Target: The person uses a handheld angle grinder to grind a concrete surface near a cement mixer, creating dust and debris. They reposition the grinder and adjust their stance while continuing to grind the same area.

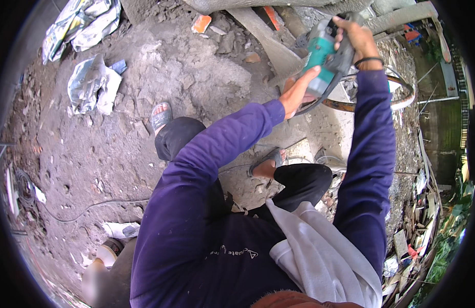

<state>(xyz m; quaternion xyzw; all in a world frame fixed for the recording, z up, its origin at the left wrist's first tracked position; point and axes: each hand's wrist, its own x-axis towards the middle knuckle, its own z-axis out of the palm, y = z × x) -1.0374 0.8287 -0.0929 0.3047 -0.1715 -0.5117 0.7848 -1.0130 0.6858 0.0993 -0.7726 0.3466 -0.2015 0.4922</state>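
Note:
A teal-and-black corded power tool (320, 55) is held out ahead of me at the upper right. My right hand (358, 40) is closed around its dark handle on the far side. Against the tool's near end, my left hand (300, 92) grips the teal body with the thumb laid along it. The tool's working end is hidden, so its exact kind does not show. A dark cord loops down beside my left wrist. Next to the tool lies a grey concrete beam (268, 45), and a rusty hoop (408, 98) sits behind my right forearm.
Crumpled plastic sacks (96, 84) lie on the rough ground to the left. A thin cable (96, 204) runs across the ground. An orange brick piece (201, 24) rests at the top. Scrap wood and rubble (402, 244) line the right side. A bottle (110, 250) stands lower left.

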